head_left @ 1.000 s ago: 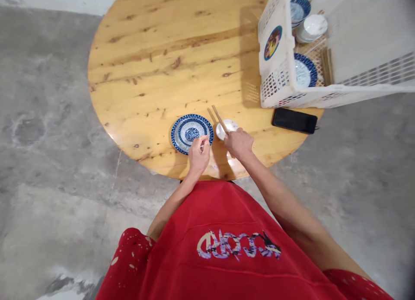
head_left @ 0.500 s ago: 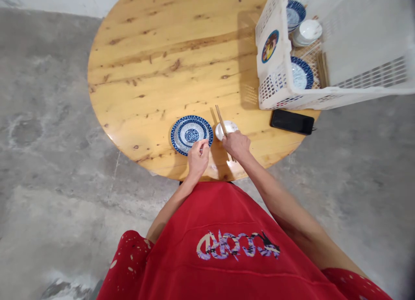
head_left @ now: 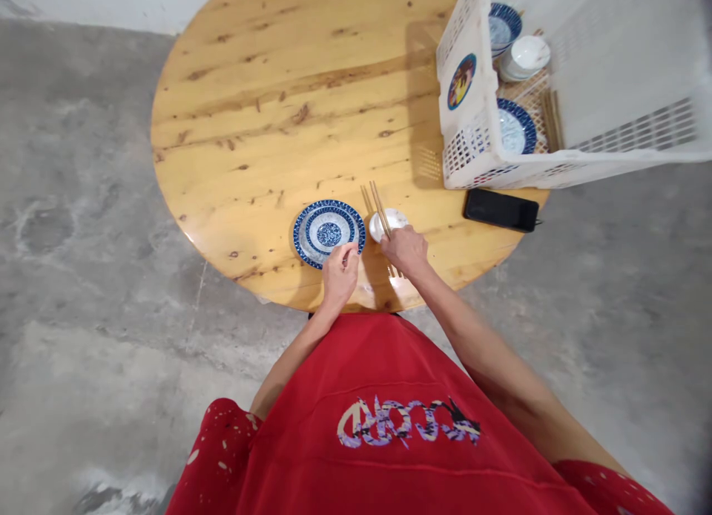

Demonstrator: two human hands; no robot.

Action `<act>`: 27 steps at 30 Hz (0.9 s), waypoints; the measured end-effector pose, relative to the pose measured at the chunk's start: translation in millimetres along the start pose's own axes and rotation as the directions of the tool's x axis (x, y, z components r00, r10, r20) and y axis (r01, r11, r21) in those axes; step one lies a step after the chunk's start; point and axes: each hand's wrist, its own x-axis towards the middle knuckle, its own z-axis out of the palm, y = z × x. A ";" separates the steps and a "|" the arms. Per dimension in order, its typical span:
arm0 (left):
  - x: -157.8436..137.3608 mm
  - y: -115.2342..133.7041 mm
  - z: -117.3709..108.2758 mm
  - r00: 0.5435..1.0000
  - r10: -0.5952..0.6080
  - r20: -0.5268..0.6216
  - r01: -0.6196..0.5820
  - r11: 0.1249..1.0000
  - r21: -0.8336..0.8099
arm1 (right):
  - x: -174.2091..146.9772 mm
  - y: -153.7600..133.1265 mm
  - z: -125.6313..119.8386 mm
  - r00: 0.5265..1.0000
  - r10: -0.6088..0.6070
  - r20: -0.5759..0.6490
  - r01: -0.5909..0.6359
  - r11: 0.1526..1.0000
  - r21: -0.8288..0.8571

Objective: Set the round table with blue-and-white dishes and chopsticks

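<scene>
My right hand [head_left: 406, 249] is closed around a pair of wooden chopsticks [head_left: 379, 203], whose far ends point away from me. Under them sits a small white dish [head_left: 396, 217], partly hidden by the chopsticks and the fingers. To its left, a blue-and-white patterned plate [head_left: 303, 237] lies flat on the table, with a smaller ringed dish or inner pattern [head_left: 328, 234] at its middle; I cannot tell which. My left hand [head_left: 340, 274] is closed at the plate's near right rim, fingers curled together. Whatever they might hold is hidden.
The round wooden table [head_left: 267, 151] has its near edge close to my body. A white plastic crate [head_left: 472, 162] at the right holds patterned bowls [head_left: 503, 27], white bowls [head_left: 528, 53], a plate [head_left: 515, 128] and more chopsticks [head_left: 552, 120]. A black phone [head_left: 500, 209] lies before it.
The two chopsticks look slightly more spread apart in my right hand. Both hands, the plate and the white dish stay in nearly the same places.
</scene>
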 end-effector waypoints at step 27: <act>-1.3 -4.2 -2.9 0.999 0.028 -0.035 -0.030 0.999 -0.042 | 8.9 12.8 1.8 0.996 -0.049 -0.075 0.052 0.998 0.029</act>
